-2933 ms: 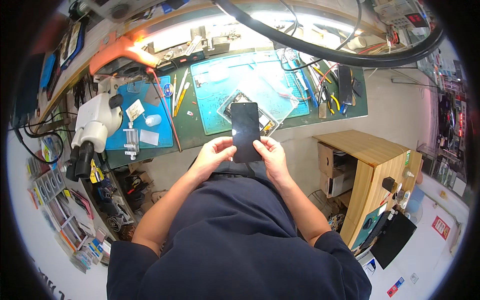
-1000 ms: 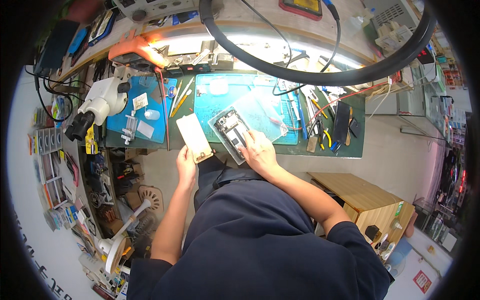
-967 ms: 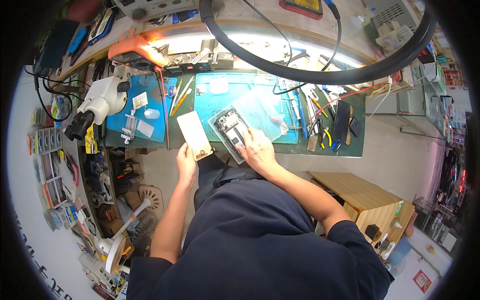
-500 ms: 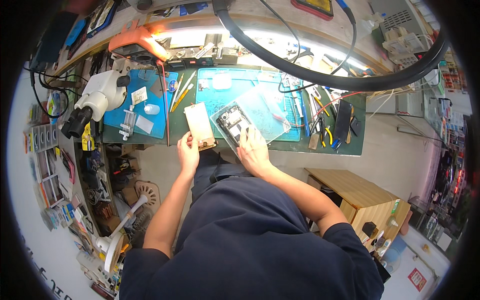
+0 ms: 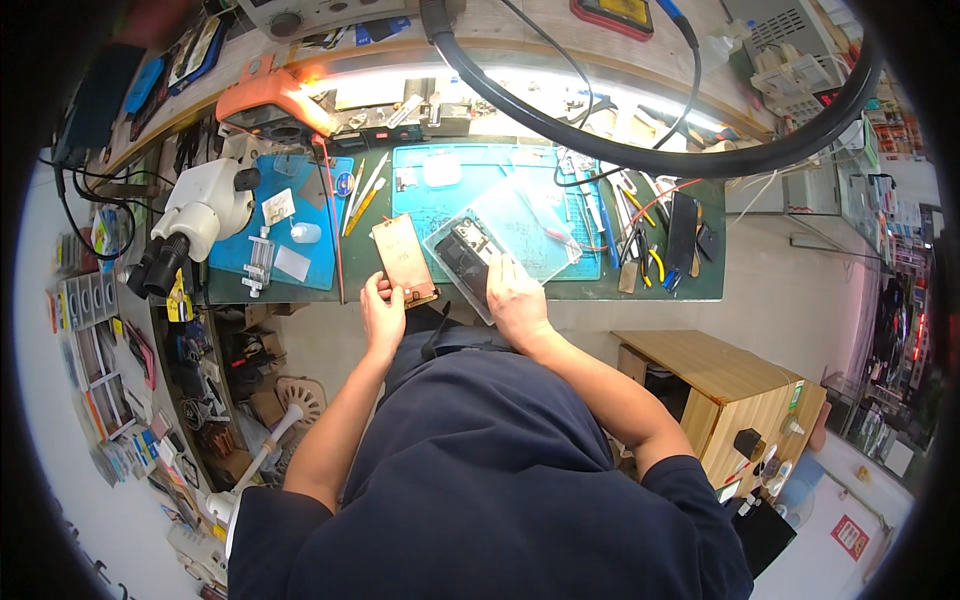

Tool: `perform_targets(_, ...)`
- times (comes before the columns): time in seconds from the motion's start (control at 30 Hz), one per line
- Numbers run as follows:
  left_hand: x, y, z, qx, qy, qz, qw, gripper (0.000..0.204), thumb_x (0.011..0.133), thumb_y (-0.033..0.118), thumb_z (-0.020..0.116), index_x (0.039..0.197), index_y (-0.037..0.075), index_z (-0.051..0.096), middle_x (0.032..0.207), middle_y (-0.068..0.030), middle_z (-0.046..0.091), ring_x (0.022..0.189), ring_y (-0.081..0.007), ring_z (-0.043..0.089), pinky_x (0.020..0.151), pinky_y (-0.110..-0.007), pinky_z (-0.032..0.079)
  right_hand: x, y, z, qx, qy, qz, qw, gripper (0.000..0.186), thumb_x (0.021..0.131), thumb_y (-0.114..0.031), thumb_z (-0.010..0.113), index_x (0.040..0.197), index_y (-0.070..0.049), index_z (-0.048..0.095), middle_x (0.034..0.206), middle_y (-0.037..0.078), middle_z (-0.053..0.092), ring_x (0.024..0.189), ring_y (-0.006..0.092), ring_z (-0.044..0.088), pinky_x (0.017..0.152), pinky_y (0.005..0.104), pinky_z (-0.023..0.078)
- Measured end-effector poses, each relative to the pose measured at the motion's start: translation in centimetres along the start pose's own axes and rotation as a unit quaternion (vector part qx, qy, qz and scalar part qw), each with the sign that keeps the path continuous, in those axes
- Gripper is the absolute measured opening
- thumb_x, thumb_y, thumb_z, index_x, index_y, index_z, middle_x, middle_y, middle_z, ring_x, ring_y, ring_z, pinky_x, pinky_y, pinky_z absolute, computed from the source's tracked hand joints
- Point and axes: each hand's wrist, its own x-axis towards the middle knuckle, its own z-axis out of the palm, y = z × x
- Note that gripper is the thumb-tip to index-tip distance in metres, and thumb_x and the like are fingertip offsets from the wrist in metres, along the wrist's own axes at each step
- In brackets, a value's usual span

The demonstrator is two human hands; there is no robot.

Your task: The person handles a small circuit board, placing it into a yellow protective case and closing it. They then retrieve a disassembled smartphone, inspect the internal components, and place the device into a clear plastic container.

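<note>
My left hand point(image 5: 384, 312) is closed on the lower left edge of a flat, copper-coloured phone screen panel point(image 5: 402, 252), which lies tilted at the front of the bench. Beside it on the right, a shallow clear plastic tray point(image 5: 547, 262) rests partly on the blue mat. In the tray is an opened phone point(image 5: 466, 262) with a dark body and pale inner parts. My right hand point(image 5: 517, 303) has its fingers bent and pressed together at the phone's right edge. Its fingertips hide part of the phone and of the tray.
A white microscope point(image 5: 205, 205) stands at the left beside a blue mat point(image 5: 228, 262) with small parts and a bottle. Tweezers and thin tools lie between the mats. Pliers point(image 5: 655, 267) and screwdrivers lie at the right. A thick black hose point(image 5: 640, 150) arches overhead.
My right hand has shifted slightly to the right and down along the phone. More of the dark body shows now and less of the pale part. My left hand still holds the panel.
</note>
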Motion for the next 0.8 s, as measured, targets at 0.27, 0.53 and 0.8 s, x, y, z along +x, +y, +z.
perform_targets(0.27, -0.8, 3.0, 0.4, -0.031, 0.043, 0.066, 0.996, 0.044, 0.092, 0.007, 0.062, 0.133, 0.000, 0.048, 0.115, -0.0126, 0.053, 0.095, -0.0199, 0.058, 0.082, -0.032, 0.053, -0.2, 2.5, -2.6, 0.165, 0.026, 0.104, 0.980, 0.031, 0.086, -0.008, 0.058, 0.115, 0.000, 0.060, 0.082, 0.016, 0.067, 0.074, 0.0300, 0.067, 0.067, 0.0401, 0.054)
perform_targets(0.53, -1.5, 6.3, 2.6, -0.264, -0.140, 0.014, 0.954, 0.038, 0.101, 0.007, 0.054, 0.136, -0.001, 0.046, 0.118, -0.0119, 0.061, 0.101, -0.0166, 0.064, 0.087, -0.028, 0.053, -0.1, 6.8, -2.5, 0.689, -0.090, 0.241, 0.678, 0.038, 0.091, 0.002, 0.049, 0.129, 0.002, 0.057, 0.110, 0.008, 0.070, 0.097, 0.0153, 0.065, 0.088, 0.0293, 0.049)
perform_targets(0.8, -2.6, 9.1, 3.6, -0.185, -0.112, 0.096, 0.972, 0.041, 0.097, 0.012, 0.063, 0.133, -0.002, 0.050, 0.114, -0.0113, 0.060, 0.096, -0.0151, 0.061, 0.085, -0.030, 0.055, -1.2, 5.7, -2.1, 0.740, -0.124, 0.208, 0.628, 0.044, 0.091, 0.006, 0.049, 0.135, 0.002, 0.054, 0.124, 0.006, 0.064, 0.112, 0.0119, 0.059, 0.098, 0.0281, 0.046)
